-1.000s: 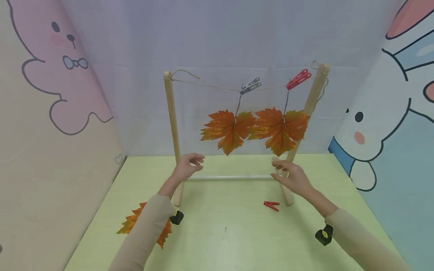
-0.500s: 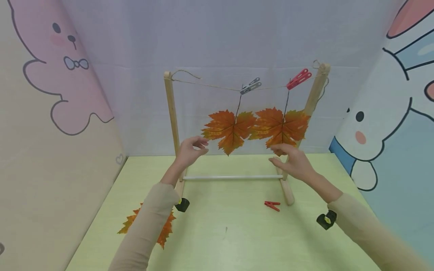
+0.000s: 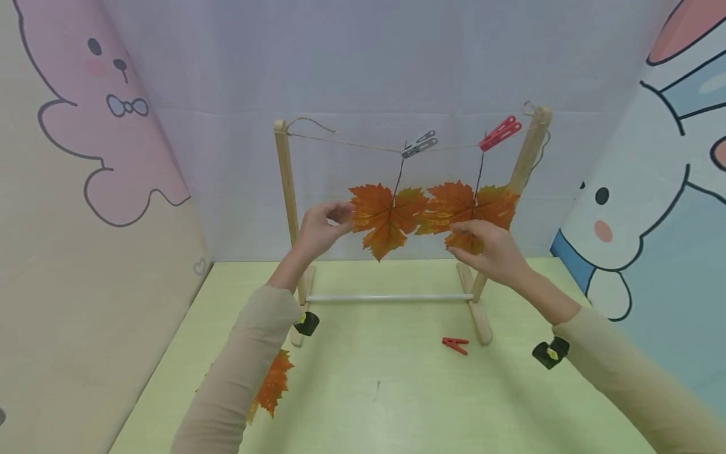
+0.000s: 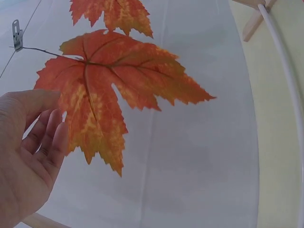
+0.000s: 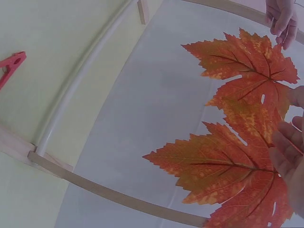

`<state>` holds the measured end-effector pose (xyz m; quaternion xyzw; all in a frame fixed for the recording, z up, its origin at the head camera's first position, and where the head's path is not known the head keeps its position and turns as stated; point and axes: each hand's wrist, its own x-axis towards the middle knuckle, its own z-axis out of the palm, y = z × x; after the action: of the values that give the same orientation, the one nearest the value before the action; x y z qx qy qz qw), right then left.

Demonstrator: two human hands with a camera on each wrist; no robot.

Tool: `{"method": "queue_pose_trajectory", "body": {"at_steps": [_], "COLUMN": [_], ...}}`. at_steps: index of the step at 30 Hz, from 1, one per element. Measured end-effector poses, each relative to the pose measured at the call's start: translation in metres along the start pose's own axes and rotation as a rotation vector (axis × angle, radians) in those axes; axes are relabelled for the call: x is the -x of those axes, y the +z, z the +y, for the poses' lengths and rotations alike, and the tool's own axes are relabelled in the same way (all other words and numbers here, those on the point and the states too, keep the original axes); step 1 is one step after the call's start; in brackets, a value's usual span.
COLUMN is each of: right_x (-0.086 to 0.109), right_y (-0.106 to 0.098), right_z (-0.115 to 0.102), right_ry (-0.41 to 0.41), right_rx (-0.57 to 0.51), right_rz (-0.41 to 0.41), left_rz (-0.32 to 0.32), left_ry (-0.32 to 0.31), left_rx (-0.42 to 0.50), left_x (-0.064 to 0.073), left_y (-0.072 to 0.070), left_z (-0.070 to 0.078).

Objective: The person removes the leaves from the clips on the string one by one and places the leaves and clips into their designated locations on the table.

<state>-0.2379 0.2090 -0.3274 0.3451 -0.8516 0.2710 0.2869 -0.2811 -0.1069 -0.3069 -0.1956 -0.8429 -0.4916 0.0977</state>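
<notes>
Two orange maple leaves hang by dark stems from a string, the left leaf under a grey clothespin and the right leaf under a red clothespin. My left hand is at the left leaf's outer edge, its fingers loosely bent and overlapping the edge; firm contact is unclear. In the left wrist view, a gap shows between its thumb and fingers. My right hand is in front of the right leaf's lower part, thumb and fingers apart. The right wrist view shows its fingers beside that leaf.
A wooden frame with two posts and a white crossbar stands on the pale green table. Another red clothespin lies at front right. A third maple leaf lies at left, partly under my left sleeve.
Both hands have risen from near the crossbar to the hanging leaves. The left hand now overlaps the left leaf's edge, and the right hand covers part of the right leaf.
</notes>
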Motion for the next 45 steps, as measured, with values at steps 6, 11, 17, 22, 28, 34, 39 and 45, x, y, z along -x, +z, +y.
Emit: {"method": "queue_pose_trajectory", "body": {"at_steps": [6, 11, 17, 22, 28, 34, 39, 45], "right_x": [-0.011, -0.02, -0.026, -0.026, -0.03, -0.037, -0.046, -0.055], "right_y": [-0.007, -0.011, -0.011, -0.006, -0.006, -0.011, -0.016, -0.023], "right_z": [0.0, -0.002, -0.008, -0.011, -0.014, -0.016, -0.018, -0.024], "right_ry": [-0.033, -0.053, -0.026, -0.018, -0.049, -0.07, -0.078, -0.037], "right_rx": [0.014, 0.024, -0.005, -0.017, -0.014, -0.014, -0.049, -0.118], "right_rz": [0.009, 0.011, 0.008, 0.004, 0.019, 0.023, 0.047, 0.073], "left_rz": [0.002, 0.016, 0.083, 0.115, 0.138, 0.158, 0.157, 0.138], "left_ry": [0.048, 0.071, 0.095, 0.125, 0.095, 0.036, 0.026, 0.073], "left_rx": [0.024, 0.026, 0.038, 0.008, -0.033, 0.115, 0.162, 0.104], "left_x": [-0.001, -0.005, -0.013, -0.018, -0.025, -0.034, -0.041, -0.044], "left_y": [0.008, 0.014, 0.024, 0.037, 0.045, 0.051, 0.058, 0.065], "left_z": [0.014, 0.023, 0.04, 0.055, 0.066, 0.068, 0.066, 0.068]}}
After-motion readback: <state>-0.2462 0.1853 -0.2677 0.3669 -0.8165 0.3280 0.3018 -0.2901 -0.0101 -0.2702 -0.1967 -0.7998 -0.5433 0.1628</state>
